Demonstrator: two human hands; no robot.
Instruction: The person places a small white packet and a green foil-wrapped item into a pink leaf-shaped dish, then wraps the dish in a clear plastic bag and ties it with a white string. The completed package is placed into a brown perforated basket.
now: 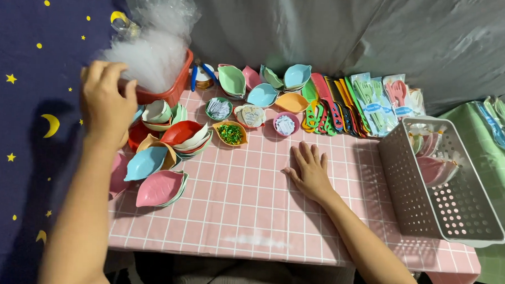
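Dishes (pixel 156 166) left on table (pixel 250 214), perforated basket (pixel 441 188) right

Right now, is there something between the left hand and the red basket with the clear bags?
No. The left hand is already at the front rim of the red basket, just below the clear bags. Whether the fingers touch the rim cannot be told.

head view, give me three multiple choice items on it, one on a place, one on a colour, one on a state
1. Where does the right hand rest?
A. in the basket
B. flat on the pink checked cloth
C. on the green cloth

2. What colour is the bin holding the clear bags?
A. red
B. blue
C. white

3. How is the left hand?
A. flat on the table
B. raised at the bin's edge
C. holding scissors

B: palm down, fingers spread.
A: red wall shows.
B: lifted beside the bags.
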